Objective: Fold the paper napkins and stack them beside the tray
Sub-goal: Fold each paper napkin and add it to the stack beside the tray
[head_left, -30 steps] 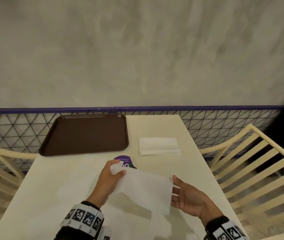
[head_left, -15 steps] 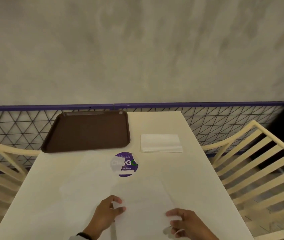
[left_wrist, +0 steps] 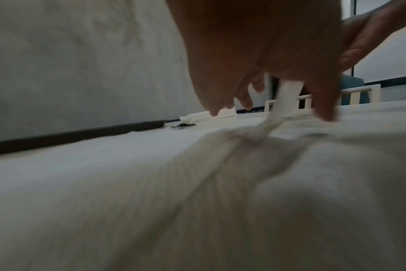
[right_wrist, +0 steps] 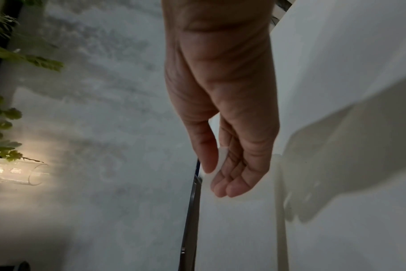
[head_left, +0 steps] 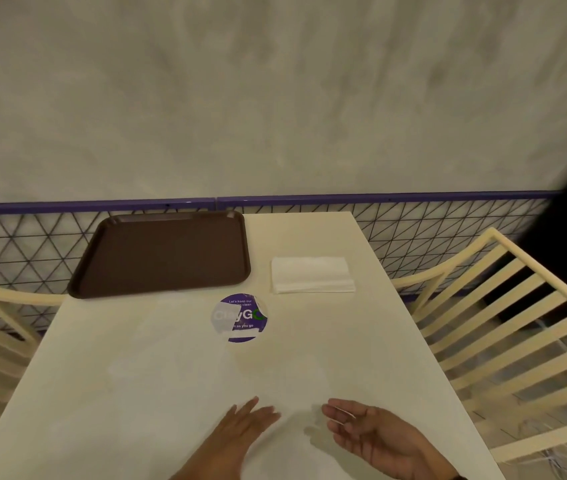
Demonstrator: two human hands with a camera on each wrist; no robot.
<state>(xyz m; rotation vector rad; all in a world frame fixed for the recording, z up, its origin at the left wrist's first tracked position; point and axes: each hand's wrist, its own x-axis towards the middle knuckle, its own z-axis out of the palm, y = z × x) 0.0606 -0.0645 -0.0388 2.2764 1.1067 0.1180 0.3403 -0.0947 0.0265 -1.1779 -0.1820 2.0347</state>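
A thin white napkin [head_left: 292,389] lies flat near the table's front edge, hard to tell from the cream top. My left hand [head_left: 254,417] presses it with straight fingers. In the left wrist view the hand [left_wrist: 243,73] bears down on the sheet [left_wrist: 197,183]. My right hand [head_left: 340,420] is palm up at the napkin's right edge. Its thumb and fingers [right_wrist: 220,174] pinch a raised white corner. A stack of folded napkins [head_left: 311,274] sits just right of the brown tray [head_left: 160,254].
A round purple sticker [head_left: 240,317] is on the table centre, partly veiled by another pale sheet lying to the left. Slatted cream chairs [head_left: 503,323] flank both sides. A mesh rail [head_left: 413,237] and wall close the far end.
The napkin went from held up in the air to lying on the table. Both hands drew back toward the near edge. My left hand let go of its corner and flattened.
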